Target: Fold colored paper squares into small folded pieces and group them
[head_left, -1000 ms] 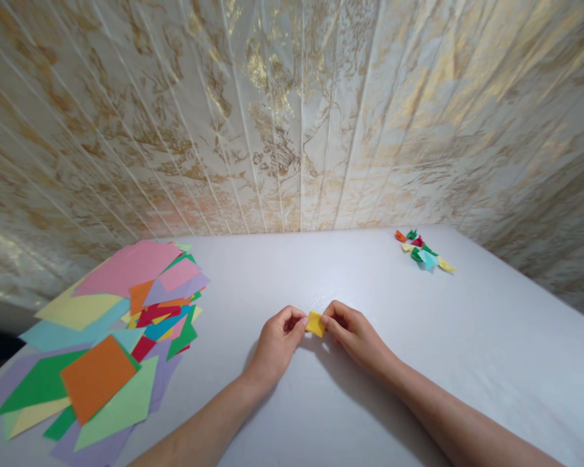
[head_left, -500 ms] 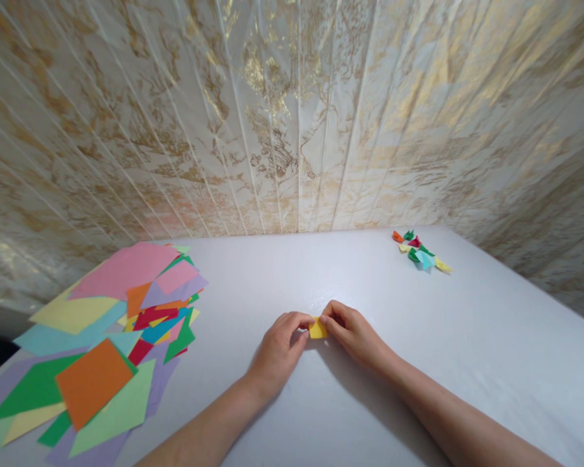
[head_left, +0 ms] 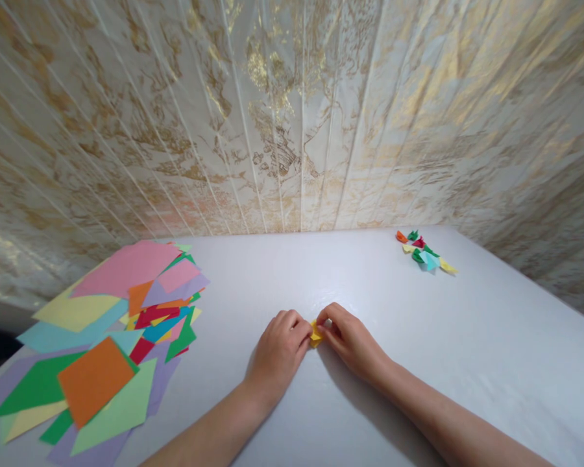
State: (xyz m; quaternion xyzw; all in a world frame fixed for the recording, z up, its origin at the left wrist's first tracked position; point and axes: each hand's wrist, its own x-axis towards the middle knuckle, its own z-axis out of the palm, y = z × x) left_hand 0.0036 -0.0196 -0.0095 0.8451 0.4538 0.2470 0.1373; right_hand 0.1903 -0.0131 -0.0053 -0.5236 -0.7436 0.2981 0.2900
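Your left hand (head_left: 279, 344) and your right hand (head_left: 353, 337) meet near the middle of the white worktop (head_left: 467, 350), fingertips facing each other. Between them sits a small yellow paper (head_left: 315, 335), folded and mostly hidden by your fingers; only a sliver of it shows. Each hand is pinching it: the left from the left side with curled fingers, the right from the right side with the thumb and first fingers closed on its edge. The paper is low, at or just above the worktop surface; you cannot tell from this view whether it touches. Both forearms come in from the bottom edge and rest close to the worktop.

To your left, well apart from your hands, lies a loose pile of coloured sheets (head_left: 107, 324): pink, orange, green, pale blue, lilac and yellow, overlapping one another, with an orange square (head_left: 95, 379) lying on top near the front. At the far right of the worktop, close to the wall, sits a small cluster of folded pieces (head_left: 423, 253) in orange, green, red, light blue and yellow. Behind it all stands a panelled wall (head_left: 292, 117) with a cream and gold marble pattern.
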